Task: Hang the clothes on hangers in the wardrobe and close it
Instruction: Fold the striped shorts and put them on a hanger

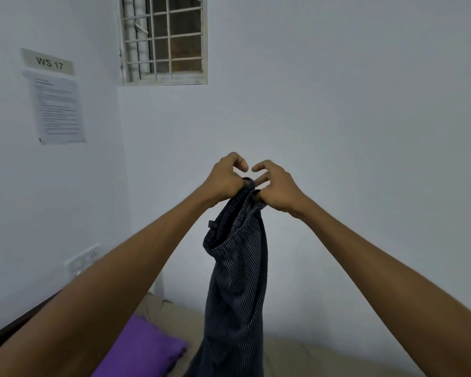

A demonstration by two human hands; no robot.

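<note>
- Fingers (245, 165) of both hands pinch the top edge of the dark striped garment (237, 268), held up above the bed (310, 355)
- left hand (225, 178) and right hand (276, 186) grip side by side, almost touching
- Cloth looks soft, light and limp; best held at the waistband
- No wardrobe or hanger in view

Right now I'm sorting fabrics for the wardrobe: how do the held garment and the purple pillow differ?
The garment is dark navy with fine pale stripes; the purple pillow is plain. The garment hangs in the air, pinched at its top by the left hand and right hand; the pillow lies on the bed, untouched. Both are soft fabric.
</note>
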